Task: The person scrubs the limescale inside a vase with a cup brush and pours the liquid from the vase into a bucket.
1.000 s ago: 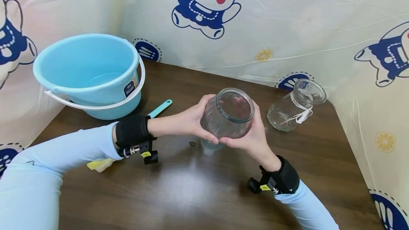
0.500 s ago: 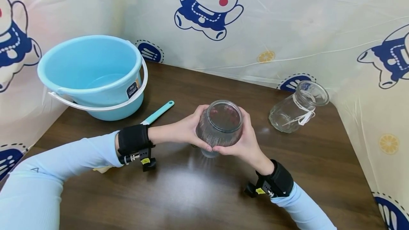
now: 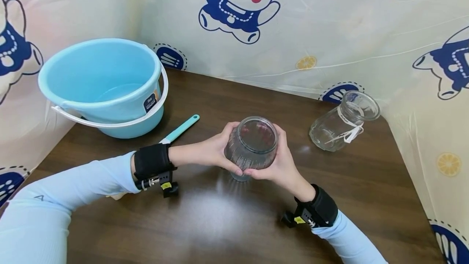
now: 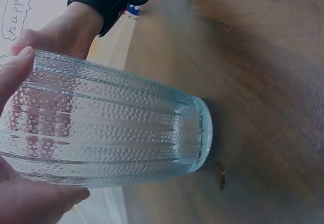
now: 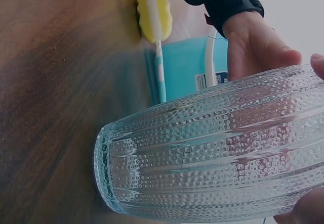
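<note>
A clear glass jar (image 3: 253, 154) with a dotted, ribbed surface is upright between my two hands at the middle of the table. My left hand (image 3: 219, 146) holds its left side, and my right hand (image 3: 280, 166) grips the right side. Both thumbs meet at the front of the jar. In the left wrist view, a small brown piece (image 4: 219, 176) lies on the table close to the jar's base. Whether the base touches the table, I cannot tell.
A light blue bucket (image 3: 146, 111) with a white handle stands at the back left. Beside it lies a brush (image 3: 181, 129) with a yellow sponge head (image 5: 161, 16), partly behind my left arm. A second glass jar (image 3: 326, 133) with a white bow stands at the right.
Over the first half second, both hands brought the jar lower and slightly toward me; since then it has barely moved. The small brown piece is now hidden in the head view.
</note>
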The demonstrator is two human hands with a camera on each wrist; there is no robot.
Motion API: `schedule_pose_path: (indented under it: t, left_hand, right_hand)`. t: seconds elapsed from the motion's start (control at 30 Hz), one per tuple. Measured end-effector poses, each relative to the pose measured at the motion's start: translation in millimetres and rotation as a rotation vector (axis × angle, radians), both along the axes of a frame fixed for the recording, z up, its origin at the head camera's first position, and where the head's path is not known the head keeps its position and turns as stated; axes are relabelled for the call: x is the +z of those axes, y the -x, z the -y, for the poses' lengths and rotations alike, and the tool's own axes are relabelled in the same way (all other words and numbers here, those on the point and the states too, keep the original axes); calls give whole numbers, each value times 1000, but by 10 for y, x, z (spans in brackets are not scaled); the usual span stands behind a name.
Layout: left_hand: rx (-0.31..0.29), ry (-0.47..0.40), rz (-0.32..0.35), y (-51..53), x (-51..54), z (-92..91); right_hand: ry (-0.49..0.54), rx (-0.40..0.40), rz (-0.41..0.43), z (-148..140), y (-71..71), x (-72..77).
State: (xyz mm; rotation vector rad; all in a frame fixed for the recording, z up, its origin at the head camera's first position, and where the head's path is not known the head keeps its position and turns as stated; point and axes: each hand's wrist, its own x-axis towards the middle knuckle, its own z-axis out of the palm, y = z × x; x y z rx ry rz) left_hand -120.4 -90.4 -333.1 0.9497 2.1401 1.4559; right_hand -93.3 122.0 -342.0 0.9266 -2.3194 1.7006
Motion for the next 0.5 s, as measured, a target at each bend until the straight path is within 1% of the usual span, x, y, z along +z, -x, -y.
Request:
schedule_pose_path:
  t: [0.13,0.2,0.3,0.33,0.4,0.43,0.5]
  left_hand:
    - [-25,46,-2,26,57,8]
    - [-70,86,11,51,117,33]
    - [-143,198,31,118,240,97]
    - [-166,239,25,147,286,123]
    - [-192,339,-9,208,386,169]
    - [-200,383,-39,245,435,190]
    - [-221,441,-83,324,529,234]
  right_hand:
    - [5,-8,6,-2,-7,21]
    - [2,-15,16,-4,-14,23]
    - [0,-13,30,-12,-15,-2]
    - [2,-10,34,-12,-14,-13]
    - [11,0,42,-12,-8,-36]
    - [17,6,43,-14,0,-42]
    - [25,13,47,-12,8,-40]
